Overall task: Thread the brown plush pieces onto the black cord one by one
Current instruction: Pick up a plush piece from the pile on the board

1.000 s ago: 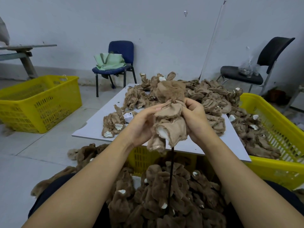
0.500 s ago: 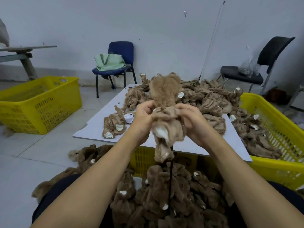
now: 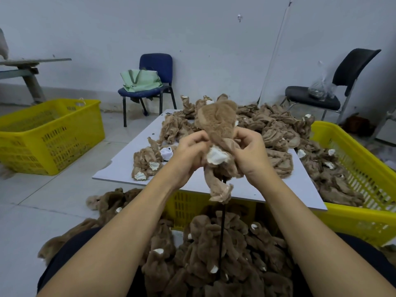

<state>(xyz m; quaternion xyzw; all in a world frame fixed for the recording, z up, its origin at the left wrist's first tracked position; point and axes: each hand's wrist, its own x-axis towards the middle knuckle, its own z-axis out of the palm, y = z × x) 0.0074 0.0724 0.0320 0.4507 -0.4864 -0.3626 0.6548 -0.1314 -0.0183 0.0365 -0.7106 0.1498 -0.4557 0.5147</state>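
Both hands have bunched closer together since a second ago, and the plush piece has slid lower so its white patch now faces up between them. Left hand (image 3: 188, 153) has its grip pinched on the left side of the brown plush piece (image 3: 218, 159), right hand (image 3: 250, 153) pinches the other side, fingers curled into the fabric on both. They're holding it up over the near edge of the desk (image 3: 120, 168), not resting on anything.

You can see the black cord (image 3: 221, 232) coming out from under the piece and running straight down into the threaded pile (image 3: 214, 260) sitting in the person's lap. So I'd say this one is mid-threading: cord's already through it, it just hasn't been pushed down to join the rest. Can't see the cord's top end, it's buried in the fur.

Next move, my guess: keep the cord end pinned with one hand and slide the piece down the line with the other till it meets the stack, then grab a fresh one from the loose plush heap (image 3: 274, 127) on the desk. Plenty left there, plus more in the yellow basket (image 3: 364, 215) on the right.
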